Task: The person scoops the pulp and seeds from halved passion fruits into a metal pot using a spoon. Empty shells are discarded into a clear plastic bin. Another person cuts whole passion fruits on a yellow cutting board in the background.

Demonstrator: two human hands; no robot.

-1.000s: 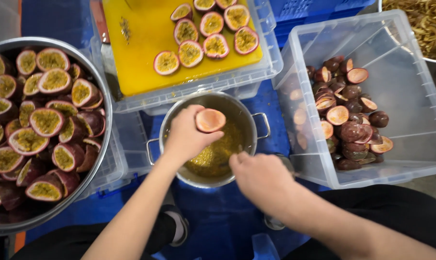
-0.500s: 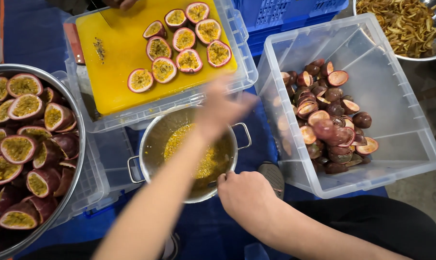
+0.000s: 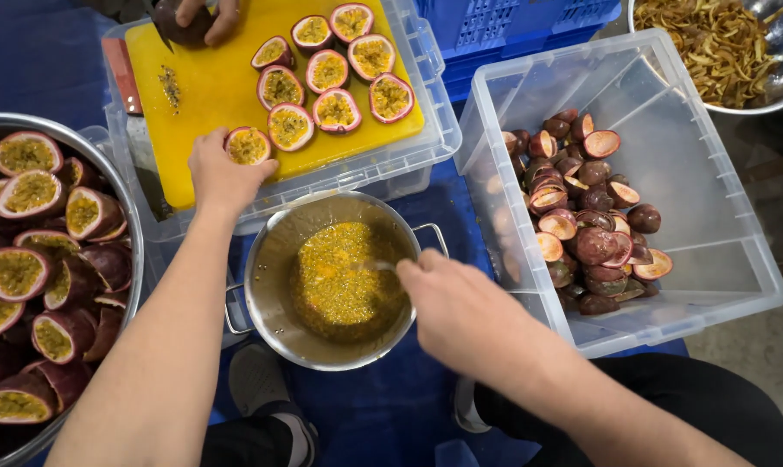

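Observation:
My left hand (image 3: 221,175) rests on the yellow cutting board (image 3: 203,97), fingers closing around a cut passion fruit half (image 3: 248,145) at the board's near edge. Several more halves (image 3: 335,73) lie face up beyond it. My right hand (image 3: 459,303) grips a metal spoon (image 3: 371,265) whose tip dips into the yellow pulp in the steel pot (image 3: 270,259) between my arms.
A big steel bowl of cut halves (image 3: 37,259) stands at the left. At the right, a clear bin (image 3: 711,216) holds emptied shells. Another person's hand (image 3: 208,17) holds a dark fruit at the board's far edge. A bowl of peel strips (image 3: 720,43) is top right.
My left hand held a scooped half over the pot, swung right toward the clear bin, and now sits on the cutting board at a fresh half. My right hand stayed at the pot.

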